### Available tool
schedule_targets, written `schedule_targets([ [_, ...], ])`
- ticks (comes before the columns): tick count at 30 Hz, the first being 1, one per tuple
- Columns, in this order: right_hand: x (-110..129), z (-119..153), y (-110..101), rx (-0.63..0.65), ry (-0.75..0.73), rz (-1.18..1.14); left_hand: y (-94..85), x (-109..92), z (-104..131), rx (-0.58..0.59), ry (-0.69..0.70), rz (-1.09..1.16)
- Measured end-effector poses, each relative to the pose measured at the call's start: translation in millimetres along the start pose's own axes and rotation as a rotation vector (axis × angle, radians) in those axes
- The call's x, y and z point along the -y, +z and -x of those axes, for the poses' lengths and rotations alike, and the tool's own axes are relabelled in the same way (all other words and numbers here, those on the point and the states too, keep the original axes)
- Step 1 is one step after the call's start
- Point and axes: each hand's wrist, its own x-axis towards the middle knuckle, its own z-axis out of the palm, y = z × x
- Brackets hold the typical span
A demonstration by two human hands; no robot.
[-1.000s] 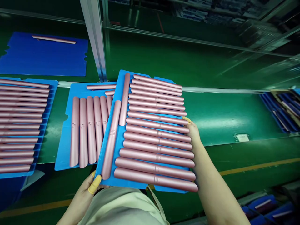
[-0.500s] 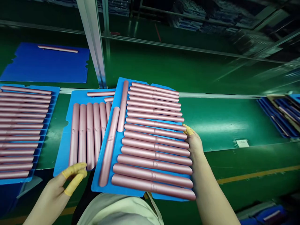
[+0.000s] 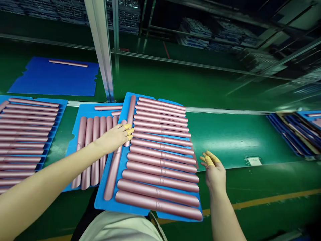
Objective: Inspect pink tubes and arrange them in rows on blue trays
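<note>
Green table (image 3: 233, 134): left hand (image 3: 112, 138) palm-down over blue tray (image 3: 102, 201).

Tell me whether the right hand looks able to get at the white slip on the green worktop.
Probably yes: the right hand looks empty, and nothing visible blocks the way from its fingers across the green worktop to the white slip.
</note>
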Motion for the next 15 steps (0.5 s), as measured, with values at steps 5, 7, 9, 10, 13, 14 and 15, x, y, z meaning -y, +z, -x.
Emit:
schedule_targets([
  [5,-12.9,14.4,-15.4,-0.009,0.026,0.031,-2.6,5.9,4.4,0.040,0.104,-0.102],
  [7,-18.0,18.5,-19.7,0.001,0.043,0.033,-4.4,6.6,4.3,0.058,0.141,-0.104],
  [9,-21.6,21.8,-22.4,0.018,0.054,0.031,-7.0,7.3,0.6,0.071,0.169,-0.095],
  [10,-22.6,23.3,-23.1,0.026,0.057,0.032,-8.0,7.8,-2.0,0.070,0.178,-0.088],
  [13,-22.1,27.2,-24.4,0.032,0.052,0.056,-8.8,10.4,-7.7,0.045,0.181,-0.062],
  [14,-21.1,28.2,-25.0,0.033,0.048,0.063,-8.5,11.7,-8.0,0.025,0.163,-0.051],
  [15,-19.7,29.2,-25.8,0.035,0.045,0.068,-8.0,13.1,-7.3,0.004,0.141,-0.039],
])
